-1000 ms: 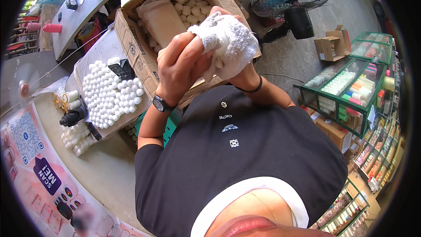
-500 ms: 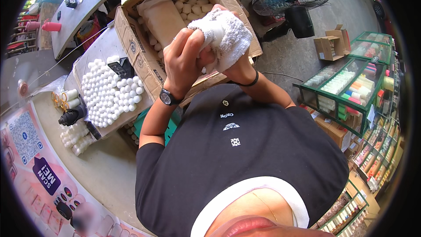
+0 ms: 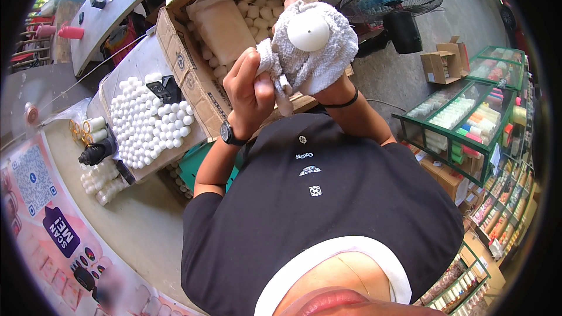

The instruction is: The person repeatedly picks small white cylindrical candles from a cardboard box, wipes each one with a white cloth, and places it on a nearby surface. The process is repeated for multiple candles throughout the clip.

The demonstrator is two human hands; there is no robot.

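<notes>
A white terry towel (image 3: 335,52) is draped over my right hand (image 3: 335,91), which is mostly hidden under it. Through the cloth that hand grips a white candle (image 3: 308,30), its rounded face turned up with a small dark dot at the middle. My left hand (image 3: 249,86), at the left of the towel, is closed on a bunched end of the cloth. Both hands are raised over the near edge of an open cardboard box (image 3: 175,52). Inside the box lie many similar white pieces (image 3: 257,14) and a wrapped, pale brown packet (image 3: 221,26).
Rows of white rounded pieces (image 3: 143,129) cover a table at left, beside a small black device (image 3: 164,89). A black fan (image 3: 403,29) stands beyond the box at right. Green-framed glass cases (image 3: 462,117) hold colourful goods. A small open carton (image 3: 443,64) sits on the floor.
The towel has opened out so the candle's face now shows. My right hand has shifted rightward with it, while my left hand has moved slightly down, drawing the towel's end aside.
</notes>
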